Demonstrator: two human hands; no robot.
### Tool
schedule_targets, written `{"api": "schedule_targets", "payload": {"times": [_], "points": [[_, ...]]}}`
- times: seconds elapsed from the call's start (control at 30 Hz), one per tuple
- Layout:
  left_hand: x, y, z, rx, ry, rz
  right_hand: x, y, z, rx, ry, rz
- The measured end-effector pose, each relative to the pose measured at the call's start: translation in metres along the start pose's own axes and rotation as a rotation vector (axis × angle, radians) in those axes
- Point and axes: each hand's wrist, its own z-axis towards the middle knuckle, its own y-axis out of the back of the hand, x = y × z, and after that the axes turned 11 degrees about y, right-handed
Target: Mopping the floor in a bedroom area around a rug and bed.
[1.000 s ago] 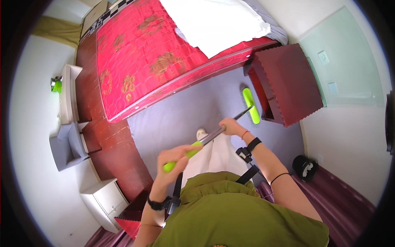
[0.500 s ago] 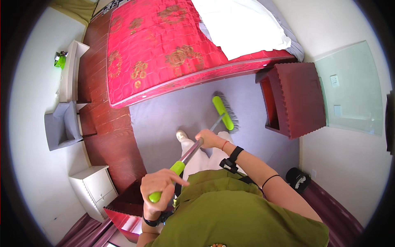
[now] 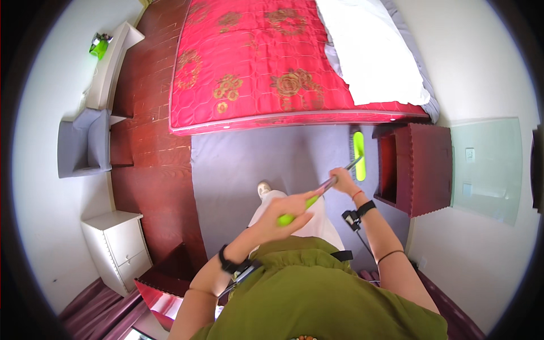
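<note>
The left hand [image 3: 288, 208] is curled around the green grip [image 3: 285, 220] of the broom [image 3: 327, 185], and the right hand [image 3: 343, 181] is closed around its metal shaft farther down. The broom slants away from the body, up and to the right. Its green head [image 3: 359, 167] rests on the grey mat [image 3: 243, 161], bristles toward the left, near the open front of the dark red nightstand [image 3: 428, 170] and just beside the long edge of the bed [image 3: 255, 65]. A white sheet [image 3: 385, 62] lies across the bed's right part. A grey chair [image 3: 90, 147] and a white cabinet [image 3: 116, 243] stand at the left.
</note>
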Motion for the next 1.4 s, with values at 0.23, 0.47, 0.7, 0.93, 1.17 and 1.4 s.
{"api": "schedule_targets", "payload": {"times": [0.23,0.47,0.7,0.93,1.17,1.4], "points": [[0.053,0.06,0.001,-0.193,0.104,-0.146,-0.008,-0.051,0.063,-0.072,-0.086,-0.103],[-0.055,0.167,-0.121,-0.422,0.281,0.094,0.169,-0.13,0.164,-0.006,0.248,0.251],[-0.1,0.165,-0.174,-0.663,-0.012,0.23,0.294,-0.154,0.19,0.283,0.319,0.236],[-0.106,0.162,-0.181,-0.186,-0.271,-0.031,0.294,-0.1,0.114,0.041,0.257,0.37],[-0.015,0.11,-0.103,-0.053,0.155,-0.059,0.128,-0.082,0.021,-0.04,-0.015,0.079],[0.011,0.049,-0.077,-0.071,0.267,-0.129,0.071,-0.102,-0.021,-0.015,0.007,0.062]]}}
